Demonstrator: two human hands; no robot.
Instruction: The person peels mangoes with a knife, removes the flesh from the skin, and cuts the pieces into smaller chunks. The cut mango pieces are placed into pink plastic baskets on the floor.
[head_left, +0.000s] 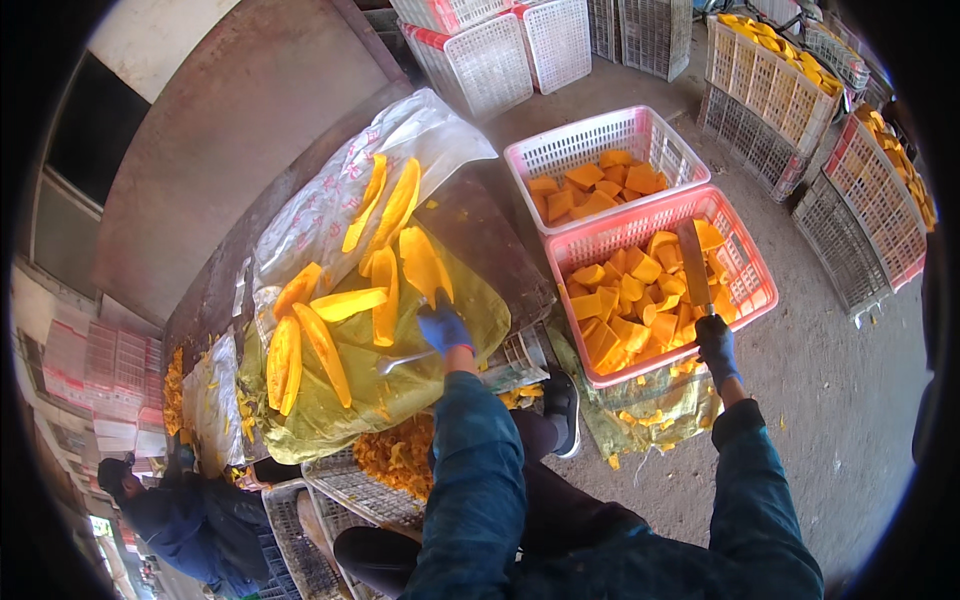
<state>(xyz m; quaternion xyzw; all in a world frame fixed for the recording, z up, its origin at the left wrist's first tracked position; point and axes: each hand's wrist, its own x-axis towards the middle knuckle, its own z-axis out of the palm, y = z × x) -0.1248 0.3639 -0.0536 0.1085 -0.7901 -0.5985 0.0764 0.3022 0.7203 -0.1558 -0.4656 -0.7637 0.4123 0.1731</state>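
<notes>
My left hand (445, 328), in a blue glove, grips the near end of a thick orange pumpkin wedge (422, 259) on the table. Several long pumpkin wedges (324, 352) lie around it on a yellow-green woven sack (465, 315) and a white sack (315, 225). A metal tool (405, 361), perhaps a spoon, rests near my left wrist. In my right hand (717, 345), also gloved, is the handle of a cleaver (693, 262). Its broad blade is above the red-and-pink plastic crate (664, 371), which holds many cut pumpkin chunks (630, 289).
Behind the pink crate stands a white crate (517, 161) with more chunks. Stacked crates (772, 67) full of pumpkin line the right side; white crates (491, 64) stand at the back. Below the table, a crate (337, 480) holds pumpkin scraps (397, 454). A person (187, 517) works at lower left.
</notes>
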